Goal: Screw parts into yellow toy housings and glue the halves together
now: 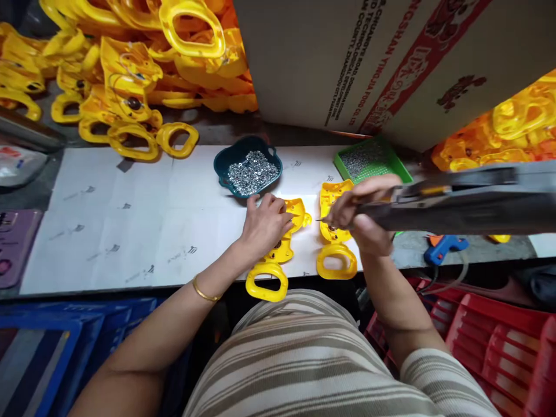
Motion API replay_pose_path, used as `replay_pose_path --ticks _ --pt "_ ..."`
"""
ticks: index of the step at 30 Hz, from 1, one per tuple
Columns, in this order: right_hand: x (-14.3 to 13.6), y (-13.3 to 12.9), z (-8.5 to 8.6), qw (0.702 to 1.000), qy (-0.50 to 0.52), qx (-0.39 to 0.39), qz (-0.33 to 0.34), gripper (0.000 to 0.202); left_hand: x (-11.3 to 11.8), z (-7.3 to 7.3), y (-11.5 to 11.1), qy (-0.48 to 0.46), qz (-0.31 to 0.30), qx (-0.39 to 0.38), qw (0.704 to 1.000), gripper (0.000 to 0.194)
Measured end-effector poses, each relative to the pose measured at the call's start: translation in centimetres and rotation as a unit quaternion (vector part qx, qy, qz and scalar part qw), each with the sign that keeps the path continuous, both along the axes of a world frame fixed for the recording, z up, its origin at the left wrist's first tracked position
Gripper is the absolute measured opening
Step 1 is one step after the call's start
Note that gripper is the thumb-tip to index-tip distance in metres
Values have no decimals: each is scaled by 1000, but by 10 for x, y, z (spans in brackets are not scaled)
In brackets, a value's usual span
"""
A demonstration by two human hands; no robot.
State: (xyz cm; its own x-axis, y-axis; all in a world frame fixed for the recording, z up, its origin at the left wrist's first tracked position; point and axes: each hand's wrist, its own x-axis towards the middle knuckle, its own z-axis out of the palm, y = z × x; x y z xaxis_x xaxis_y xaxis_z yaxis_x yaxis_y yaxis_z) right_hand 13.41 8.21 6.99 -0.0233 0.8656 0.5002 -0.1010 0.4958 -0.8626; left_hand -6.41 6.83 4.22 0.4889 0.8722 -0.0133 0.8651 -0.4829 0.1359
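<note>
My left hand [266, 226] rests over a yellow plastic shell half [284, 250] with a ring handle, its fingers bent round the shell's upper left side. That handle overhangs the table's front edge. My right hand [367, 214] is wrapped round a dark electric screwdriver [460, 200], held level with its thin bit pointing left. The bit's tip lies in the gap between the two shells as seen from above. Partly behind my right hand lies a second yellow shell half [336, 200], its handle ring toward me. Just beyond my left hand stands a dark teal bowl [221, 165] of small shiny metal parts.
A green basket [397, 168] with small screws stands behind my right hand. A large carton [304, 69] rises at the back. Yellow shells [130, 98] are heaped at the back left, more [516, 127] at the right. A blue glue gun [445, 249] lies right. Red crates [495, 341] stand below.
</note>
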Motion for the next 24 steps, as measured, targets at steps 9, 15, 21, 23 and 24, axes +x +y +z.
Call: replay_pose_path --ticks 9,15,21,23,24 --pt "68 -1 -9 987 87 -5 -137 21 35 24 0 -107 0 40 993 33" --pt "72 -7 -19 990 81 9 -118 22 102 14 26 -70 -19 -8 997 53" --pt "79 -8 -23 991 83 11 -108 27 106 10 39 -96 23 -129 987 42" --pt "79 -6 -22 990 82 9 -119 26 103 11 41 -154 42 -179 971 45" --pt "78 -6 -21 989 80 9 -122 25 102 10 42 -185 49 -203 960 46"
